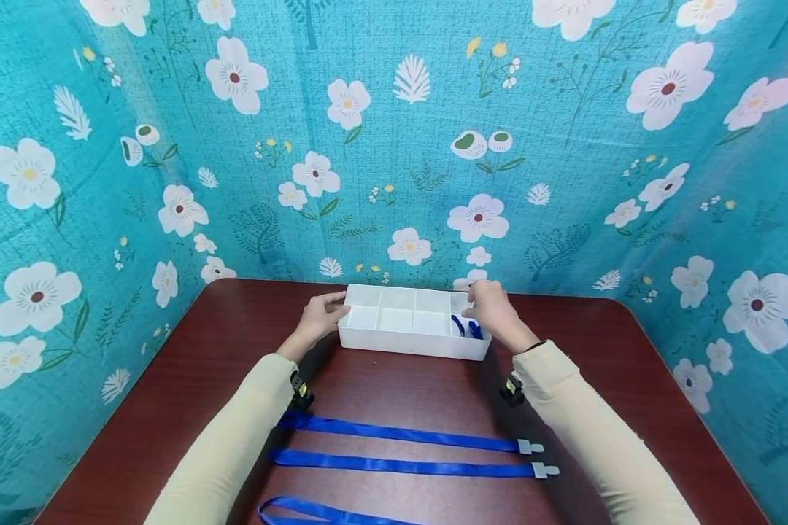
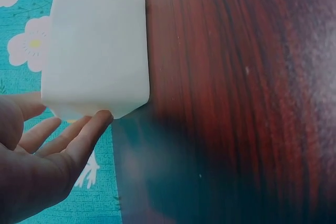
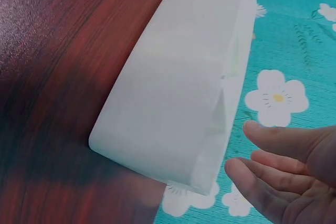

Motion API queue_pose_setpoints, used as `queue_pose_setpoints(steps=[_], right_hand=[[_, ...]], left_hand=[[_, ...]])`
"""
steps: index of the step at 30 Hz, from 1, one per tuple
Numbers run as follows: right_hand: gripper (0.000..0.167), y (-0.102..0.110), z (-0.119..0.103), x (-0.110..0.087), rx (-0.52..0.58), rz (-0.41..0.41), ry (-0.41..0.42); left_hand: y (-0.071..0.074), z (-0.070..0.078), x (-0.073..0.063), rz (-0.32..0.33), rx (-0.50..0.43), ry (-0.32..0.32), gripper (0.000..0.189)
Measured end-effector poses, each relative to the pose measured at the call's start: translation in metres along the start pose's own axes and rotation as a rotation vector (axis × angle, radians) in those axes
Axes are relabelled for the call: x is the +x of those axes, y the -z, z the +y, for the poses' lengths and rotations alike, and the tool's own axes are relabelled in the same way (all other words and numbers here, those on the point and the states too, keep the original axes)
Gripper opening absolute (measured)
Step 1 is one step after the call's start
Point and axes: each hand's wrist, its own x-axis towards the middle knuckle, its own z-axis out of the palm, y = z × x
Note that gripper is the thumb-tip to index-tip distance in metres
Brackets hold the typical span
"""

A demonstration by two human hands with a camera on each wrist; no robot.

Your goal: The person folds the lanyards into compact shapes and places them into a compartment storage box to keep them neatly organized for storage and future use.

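A long white box point(image 1: 407, 343) with several compartments stands at the far edge of the table. My left hand point(image 1: 322, 317) is at its left end, fingers extended; in the left wrist view a fingertip touches the end wall of the box point(image 2: 100, 40). Over the right end compartment is my right hand point(image 1: 495, 310), thumb and fingers apart with nothing between them, as the right wrist view shows beside the box point(image 3: 163, 87). Inside that compartment lies a bunched blue lanyard point(image 1: 476, 329), partly hidden by the box's front wall.
Two blue lanyards with pale clips, an upper one point(image 1: 400, 434) and a lower one point(image 1: 407, 464), lie stretched side by side across the dark red table point(image 1: 394, 390). A looped blue strap point(image 1: 295, 503) is at the near edge. Flowered turquoise cloth point(image 1: 381, 182) hangs behind.
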Motion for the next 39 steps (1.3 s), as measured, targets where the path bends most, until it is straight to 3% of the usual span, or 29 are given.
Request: queue_pose_setpoints(steps=[7, 11, 16, 19, 26, 32, 35, 39], right_hand=[[0.022, 0.011, -0.005, -0.012, 0.021, -0.052, 0.038], [0.015, 0.018, -0.004, -0.023, 0.035, -0.078, 0.079], [0.015, 0.027, 0.001, -0.037, 0.032, -0.116, 0.136], [0.014, 0.031, 0.004, -0.047, 0.052, -0.160, 0.162], [0.008, 0.035, 0.010, -0.070, 0.125, -0.271, 0.194], [0.009, 0.032, 0.017, -0.089, 0.167, -0.340, 0.254], [0.011, 0.030, 0.020, -0.099, 0.168, -0.394, 0.278], [0.012, 0.024, 0.027, -0.112, 0.159, -0.473, 0.282]], left_hand=[[0.005, -0.002, -0.003, -0.010, 0.031, 0.014, 0.048], [0.008, 0.002, -0.009, 0.012, 0.074, 0.027, 0.047], [0.016, 0.005, -0.017, 0.058, 0.183, -0.013, 0.037], [0.023, 0.008, -0.025, 0.050, 0.228, -0.052, 0.025], [0.033, 0.016, -0.046, -0.051, 0.281, -0.143, 0.019], [0.038, 0.020, -0.067, -0.142, 0.269, -0.176, 0.018], [0.043, 0.017, -0.077, -0.225, 0.290, -0.214, 0.016], [0.050, 0.009, -0.090, -0.406, 0.337, -0.287, 0.013]])
